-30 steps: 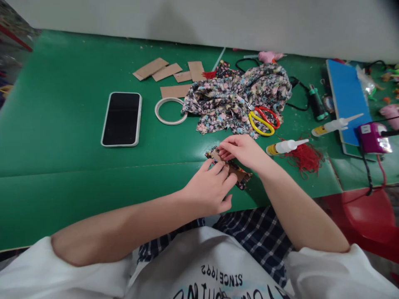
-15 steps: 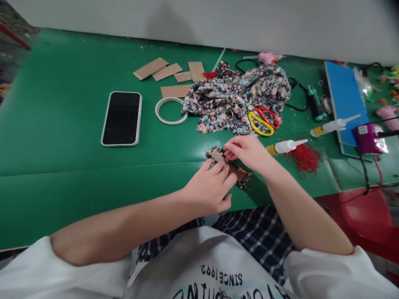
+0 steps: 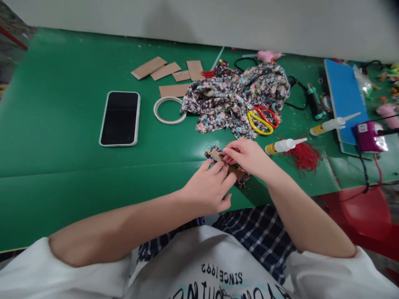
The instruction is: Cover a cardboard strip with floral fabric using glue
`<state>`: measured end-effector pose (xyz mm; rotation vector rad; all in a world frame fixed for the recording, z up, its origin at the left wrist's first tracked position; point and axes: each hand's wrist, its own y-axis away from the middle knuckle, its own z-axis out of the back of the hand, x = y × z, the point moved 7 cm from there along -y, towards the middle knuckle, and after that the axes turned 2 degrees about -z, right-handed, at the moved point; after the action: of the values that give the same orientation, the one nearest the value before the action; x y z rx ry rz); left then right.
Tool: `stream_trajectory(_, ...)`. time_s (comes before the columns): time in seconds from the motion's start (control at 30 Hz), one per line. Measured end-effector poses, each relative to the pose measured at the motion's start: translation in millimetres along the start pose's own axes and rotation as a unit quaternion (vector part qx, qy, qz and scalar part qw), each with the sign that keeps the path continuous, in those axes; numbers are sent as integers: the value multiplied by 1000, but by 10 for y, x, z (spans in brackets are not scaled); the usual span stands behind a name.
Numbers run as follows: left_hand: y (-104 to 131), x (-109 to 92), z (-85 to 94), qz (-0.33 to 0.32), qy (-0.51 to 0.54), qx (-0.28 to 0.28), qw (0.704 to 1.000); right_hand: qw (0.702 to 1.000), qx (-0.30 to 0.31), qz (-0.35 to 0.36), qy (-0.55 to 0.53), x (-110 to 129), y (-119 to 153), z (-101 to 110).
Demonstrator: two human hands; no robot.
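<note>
A small strip of brown cardboard (image 3: 215, 154) with floral fabric (image 3: 210, 149) folded over its edges lies near the table's front edge. My left hand (image 3: 207, 187) rests across it from the left, spread fingertips pressing down and the thumb apart from it. From the right, my right hand (image 3: 247, 155) has its fingers pinched together at the strip's upper edge, on the fabric. The exact grip is partly hidden behind the fingers. Just beyond lies a crumpled floral cloth (image 3: 218, 101), with red-and-yellow-handled scissors (image 3: 261, 121) on it.
Several cardboard pieces (image 3: 149, 67), a tape roll (image 3: 156, 118) and a phone (image 3: 120, 119) lie to the left on the green table (image 3: 62, 124). To the right are glue bottles (image 3: 282, 146), red string (image 3: 302, 157), a blue board (image 3: 346, 97) and a purple box (image 3: 370, 137) with cables.
My right hand has shifted slightly down and left along the strip's edge, its fingers bent closer in. My left hand stays in place on the strip.
</note>
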<state>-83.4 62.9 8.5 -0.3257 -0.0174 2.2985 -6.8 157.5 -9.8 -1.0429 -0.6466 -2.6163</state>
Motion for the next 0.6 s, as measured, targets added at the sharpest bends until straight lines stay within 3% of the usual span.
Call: stream_trajectory(0.6,11,1,-9,-5,-5,-4,1000,998,-44,23,32,127,-190,62)
